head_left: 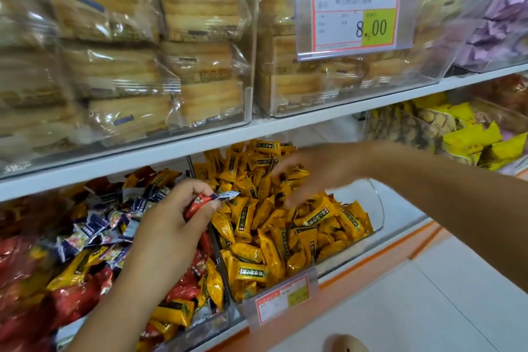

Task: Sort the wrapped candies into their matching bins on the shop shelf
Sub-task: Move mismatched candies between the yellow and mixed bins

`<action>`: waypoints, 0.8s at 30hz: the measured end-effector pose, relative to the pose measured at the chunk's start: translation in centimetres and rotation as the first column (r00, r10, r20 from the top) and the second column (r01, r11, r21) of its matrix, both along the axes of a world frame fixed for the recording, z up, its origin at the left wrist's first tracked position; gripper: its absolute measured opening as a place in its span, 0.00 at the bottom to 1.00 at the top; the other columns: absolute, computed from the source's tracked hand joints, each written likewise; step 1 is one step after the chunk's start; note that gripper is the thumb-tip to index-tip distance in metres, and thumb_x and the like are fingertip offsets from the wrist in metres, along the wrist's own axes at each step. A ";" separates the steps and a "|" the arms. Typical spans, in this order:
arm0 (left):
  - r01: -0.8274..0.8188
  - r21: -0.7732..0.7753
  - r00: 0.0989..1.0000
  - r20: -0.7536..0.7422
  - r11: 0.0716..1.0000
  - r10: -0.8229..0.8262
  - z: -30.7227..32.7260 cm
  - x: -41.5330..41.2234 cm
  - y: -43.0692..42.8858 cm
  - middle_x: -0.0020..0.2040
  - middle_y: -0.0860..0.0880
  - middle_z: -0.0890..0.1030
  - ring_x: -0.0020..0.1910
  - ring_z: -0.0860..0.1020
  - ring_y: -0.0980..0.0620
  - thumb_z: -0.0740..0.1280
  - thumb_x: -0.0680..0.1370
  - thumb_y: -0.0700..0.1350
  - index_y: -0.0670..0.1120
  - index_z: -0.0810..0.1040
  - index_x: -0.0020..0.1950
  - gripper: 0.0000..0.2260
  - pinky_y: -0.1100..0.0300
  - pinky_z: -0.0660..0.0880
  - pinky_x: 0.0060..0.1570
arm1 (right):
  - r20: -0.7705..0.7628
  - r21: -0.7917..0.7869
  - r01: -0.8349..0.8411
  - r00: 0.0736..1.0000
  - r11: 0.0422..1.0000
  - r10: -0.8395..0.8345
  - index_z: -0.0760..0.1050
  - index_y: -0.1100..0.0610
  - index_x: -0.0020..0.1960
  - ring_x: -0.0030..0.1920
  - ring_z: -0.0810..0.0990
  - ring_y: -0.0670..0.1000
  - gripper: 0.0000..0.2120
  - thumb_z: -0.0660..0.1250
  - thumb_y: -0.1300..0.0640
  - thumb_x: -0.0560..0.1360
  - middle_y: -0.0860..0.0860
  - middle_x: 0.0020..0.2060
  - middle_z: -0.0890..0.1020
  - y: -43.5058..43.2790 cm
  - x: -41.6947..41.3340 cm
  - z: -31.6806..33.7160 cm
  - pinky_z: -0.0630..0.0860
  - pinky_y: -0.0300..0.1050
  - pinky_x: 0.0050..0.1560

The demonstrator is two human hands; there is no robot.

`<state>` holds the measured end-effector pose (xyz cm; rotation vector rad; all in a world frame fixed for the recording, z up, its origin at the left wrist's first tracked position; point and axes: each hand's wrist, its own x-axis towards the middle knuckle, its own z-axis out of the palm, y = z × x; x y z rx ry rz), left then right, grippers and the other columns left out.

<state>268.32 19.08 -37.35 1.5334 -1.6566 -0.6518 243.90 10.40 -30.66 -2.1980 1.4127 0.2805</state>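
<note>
My left forearm is rising from the lower edge, and my left hand [168, 226] is hovering above the divider between 2 bins. Its fingers are curling inward and, with the thumb, pinching 2 pieces: a red candy [197, 204] and, just past the thumb tip, a blue-and-white candy [227, 195] sticking out to the right.

My right arm is stretching in from the right edge, and my right hand [317, 171] is hanging palm-down over the yellow candies [257, 223], beyond and to the right of my left fingers. Its fingers are looking straight and a little spread, holding nothing I can make out. Blur is smearing them, so I cannot tell whether the tips are touching the wrappers.

The yellow candies are lying heaped in the clear bin [377, 208] under that hand. Under my left wrist the mixed bin [200, 326] is holding red, yellow and blue-and-white wrappers together; my arm is hiding part of it. The print on the price tag [281, 298] clipped in front is too soft to read.
</note>
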 end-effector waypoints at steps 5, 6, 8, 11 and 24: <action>-0.004 -0.018 1.000 0.006 1.000 0.004 -0.2 0.0 0.1 0.37 0.52 0.80 0.34 0.78 0.50 0.65 0.77 0.52 0.58 0.74 0.47 0.01 0.46 0.77 0.40 | -0.149 -0.011 -0.101 0.984 0.995 0.098 0.42 0.26 0.70 0.75 0.33 0.60 0.48 0.69 0.27 0.62 0.39 0.74 0.33 4.1 2.9 -6.9 0.47 0.72 0.70; -0.005 -0.018 1.000 0.010 1.000 0.005 -0.2 0.0 0.0 0.37 0.53 0.80 0.34 0.78 0.50 0.65 0.77 0.52 0.58 0.74 0.47 0.01 0.46 0.77 0.40 | -0.141 -0.092 -0.113 0.985 0.989 0.099 0.43 0.27 0.71 0.75 0.35 0.61 0.47 0.69 0.27 0.62 0.40 0.74 0.34 3.7 3.0 -7.9 0.47 0.74 0.69; 0.003 -0.014 1.000 0.011 1.000 -0.003 -0.2 0.1 0.0 0.38 0.52 0.80 0.34 0.78 0.50 0.65 0.77 0.51 0.59 0.73 0.47 0.02 0.47 0.76 0.40 | -0.125 -0.234 -0.106 0.989 0.966 0.078 0.48 0.30 0.72 0.76 0.43 0.59 0.43 0.68 0.29 0.64 0.43 0.76 0.41 2.1 2.5 -8.3 0.56 0.68 0.70; 0.022 0.000 1.000 -0.009 1.000 -0.022 -0.2 0.3 -0.1 0.40 0.52 0.81 0.34 0.78 0.52 0.65 0.77 0.51 0.60 0.73 0.47 0.03 0.47 0.77 0.41 | -0.072 -0.318 -0.002 0.997 0.948 -0.022 0.56 0.34 0.73 0.75 0.51 0.55 0.38 0.67 0.31 0.67 0.46 0.76 0.53 -0.3 0.6 -7.0 0.62 0.59 0.70; 0.059 0.010 0.997 -0.055 0.998 -0.058 -0.1 0.5 0.4 0.38 0.55 0.80 0.35 0.78 0.58 0.66 0.77 0.49 0.56 0.75 0.46 0.02 0.51 0.77 0.40 | -0.229 -0.257 0.159 0.948 0.953 -0.220 0.34 0.40 0.76 0.72 0.59 0.68 0.33 0.53 0.44 0.81 0.55 0.77 0.42 5.1 2.5 -8.8 0.59 0.61 0.71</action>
